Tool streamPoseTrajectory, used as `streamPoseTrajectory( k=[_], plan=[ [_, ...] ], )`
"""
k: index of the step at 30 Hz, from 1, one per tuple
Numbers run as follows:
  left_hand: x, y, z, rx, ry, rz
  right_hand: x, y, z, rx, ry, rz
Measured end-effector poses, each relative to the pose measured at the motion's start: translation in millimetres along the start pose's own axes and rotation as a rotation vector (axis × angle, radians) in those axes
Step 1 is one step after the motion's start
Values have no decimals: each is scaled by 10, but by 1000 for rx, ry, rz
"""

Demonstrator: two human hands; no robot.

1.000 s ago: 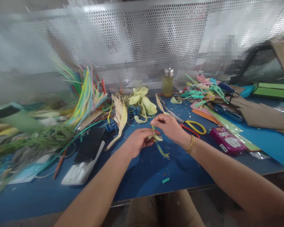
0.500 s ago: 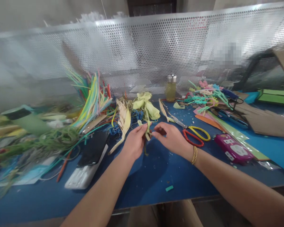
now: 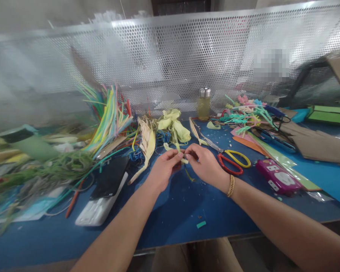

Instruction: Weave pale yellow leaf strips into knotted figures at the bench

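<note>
My left hand (image 3: 163, 170) and my right hand (image 3: 204, 163) meet above the blue table (image 3: 172, 211), fingertips pinched together on a small pale green-yellow leaf strip (image 3: 183, 158) with a thin stem hanging below it. The right wrist wears a gold bracelet (image 3: 230, 185). Just behind the hands lie a heap of pale green leaf pieces (image 3: 172, 124) and a dried yellow husk (image 3: 147, 141). Scissors with a red and a yellow handle (image 3: 232, 160) lie immediately right of my right hand.
A bundle of coloured strips (image 3: 110, 117) fans up at the left, with green fibres (image 3: 59, 162), a black phone (image 3: 110, 177) and a white tray (image 3: 98, 209). A small jar (image 3: 204, 104), coloured craft pieces (image 3: 243, 111), a pink device (image 3: 277, 177) and brown paper (image 3: 314, 143) lie right. A perforated metal screen (image 3: 187, 56) backs the table.
Both hands moved slightly away from me toward the leaf heap, parted for a moment, then closed together again on the small strip. The view shifted a little.
</note>
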State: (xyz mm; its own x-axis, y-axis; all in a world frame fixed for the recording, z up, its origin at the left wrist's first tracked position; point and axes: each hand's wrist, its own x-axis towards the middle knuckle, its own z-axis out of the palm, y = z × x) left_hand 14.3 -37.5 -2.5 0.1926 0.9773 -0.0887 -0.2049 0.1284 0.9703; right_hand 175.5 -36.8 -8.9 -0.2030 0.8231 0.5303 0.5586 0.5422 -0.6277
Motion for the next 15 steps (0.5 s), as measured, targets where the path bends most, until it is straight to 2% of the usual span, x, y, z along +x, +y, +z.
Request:
streamPoseTrajectory(
  k=[3,7,11,15],
  plan=[
    [-5,31,-6,35,1,29,-5,9,23,92,-72,29],
    [-20,61,-18,74,-34,22,-5,-3,33,219,-83,53],
    [-14,34,-8,52,14,13,-5,-31,7,129,-52,23],
    [18,-11,8,78,18,94,-10,-63,-32,-4,-47,-14]
  ],
)
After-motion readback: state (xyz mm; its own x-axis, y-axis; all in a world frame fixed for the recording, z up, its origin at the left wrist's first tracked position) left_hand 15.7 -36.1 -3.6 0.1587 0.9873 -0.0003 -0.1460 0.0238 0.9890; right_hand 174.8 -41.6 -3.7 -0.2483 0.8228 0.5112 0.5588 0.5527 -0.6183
